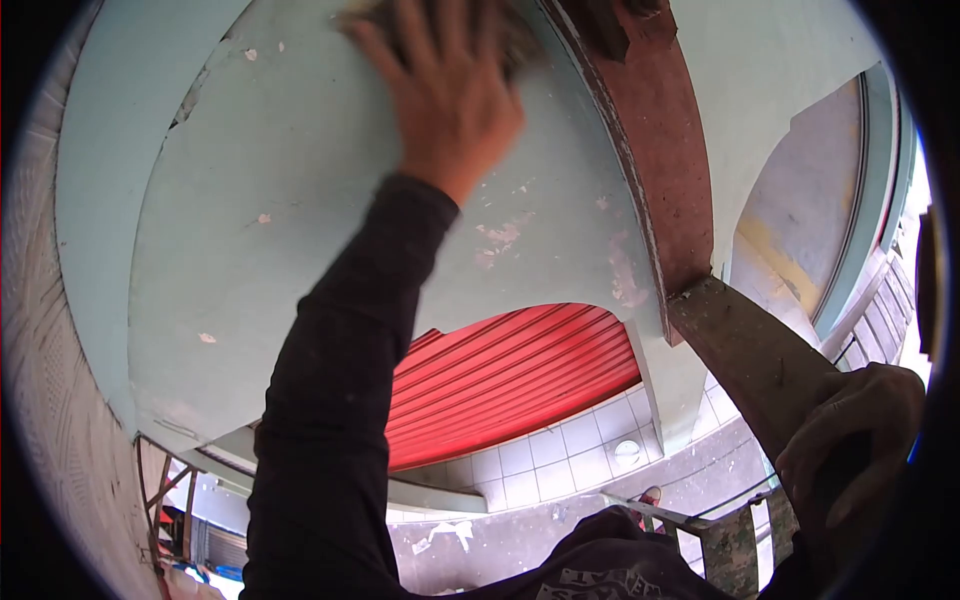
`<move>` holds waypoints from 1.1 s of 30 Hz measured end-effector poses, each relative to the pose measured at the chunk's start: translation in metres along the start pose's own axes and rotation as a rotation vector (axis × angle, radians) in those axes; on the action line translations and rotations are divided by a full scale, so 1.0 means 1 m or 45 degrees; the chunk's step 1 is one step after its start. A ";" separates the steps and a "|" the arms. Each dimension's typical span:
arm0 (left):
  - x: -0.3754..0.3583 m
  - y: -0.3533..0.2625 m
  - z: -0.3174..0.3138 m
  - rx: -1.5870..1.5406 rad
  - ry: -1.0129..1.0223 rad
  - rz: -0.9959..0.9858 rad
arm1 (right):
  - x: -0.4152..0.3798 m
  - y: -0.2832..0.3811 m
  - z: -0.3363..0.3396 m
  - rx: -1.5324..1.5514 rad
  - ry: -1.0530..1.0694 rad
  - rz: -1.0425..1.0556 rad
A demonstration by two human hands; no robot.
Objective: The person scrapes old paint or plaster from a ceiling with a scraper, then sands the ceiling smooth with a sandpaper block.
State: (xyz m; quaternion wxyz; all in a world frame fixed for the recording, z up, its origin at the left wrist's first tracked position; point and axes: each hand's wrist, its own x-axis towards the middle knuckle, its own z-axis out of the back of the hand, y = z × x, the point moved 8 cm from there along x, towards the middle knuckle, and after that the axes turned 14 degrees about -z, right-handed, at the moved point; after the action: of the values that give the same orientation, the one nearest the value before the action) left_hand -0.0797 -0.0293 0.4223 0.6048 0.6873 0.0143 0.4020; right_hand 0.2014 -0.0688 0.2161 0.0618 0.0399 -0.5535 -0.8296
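My left hand (455,110), in a dark sleeve, reaches up with its fingers spread over a flat brownish pad (520,45). It presses the pad against the pale green wall (330,170); both are smeared by motion, and the pad's exact kind is unclear. Chipped patches (500,235) mark the paint just below that wrist. At the lower right, my right hand (850,435) has its fingers curled at the end of a brown beam (745,335), partly in shadow.
A reddish-brown beam (670,140) runs down the wall's right side. Far below lie a red corrugated shutter (520,380), a white tiled floor (560,450) and grey pavement (720,465). A metal frame (165,490) stands at the lower left, beside a rough wall (50,360).
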 end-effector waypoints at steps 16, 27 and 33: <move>0.024 0.043 0.019 0.032 0.086 -0.099 | 0.006 0.011 -0.005 -0.035 -0.069 0.009; 0.041 0.062 0.018 0.032 0.045 0.038 | 0.007 0.015 -0.003 -0.052 -0.131 0.065; 0.048 0.066 0.016 -0.045 0.046 -0.147 | 0.004 0.019 -0.002 -0.147 -0.147 0.034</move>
State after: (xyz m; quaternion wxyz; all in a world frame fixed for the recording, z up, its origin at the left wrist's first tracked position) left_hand -0.0682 -0.0359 0.5044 0.6387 0.6671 0.0577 0.3791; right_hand 0.1984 -0.0788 0.2330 0.0430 -0.0191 -0.5078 -0.8602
